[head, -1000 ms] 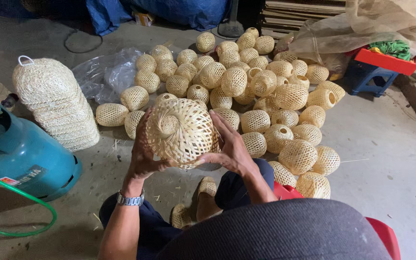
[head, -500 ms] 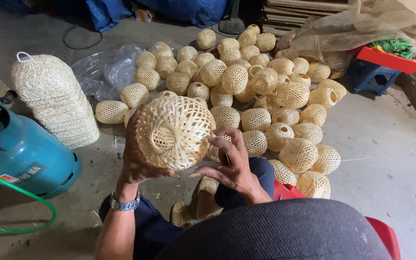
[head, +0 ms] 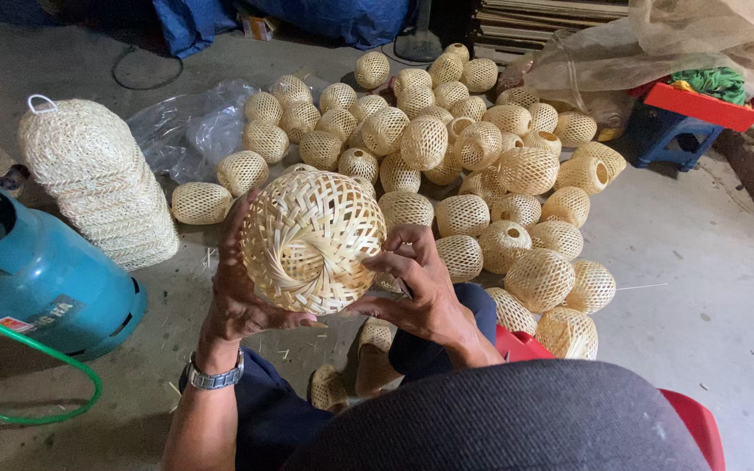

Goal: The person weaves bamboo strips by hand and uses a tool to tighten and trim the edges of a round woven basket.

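Both hands held one woven bamboo ball shade above the lap. The left hand (watch on wrist) cupped its left underside, fingers curled round. The right hand pinched the rim on the right side. A pile of bamboo shades lay just beyond; a teal gas cylinder sat to the left.

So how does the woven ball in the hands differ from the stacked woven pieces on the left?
The woven ball is a single rounded piece held up between the left hand and right hand; the stack is many pieces nested together, lying on the floor untouched. The ball's weave is open, with gaps; the stack looks denser and paler. Both are pale woven material.
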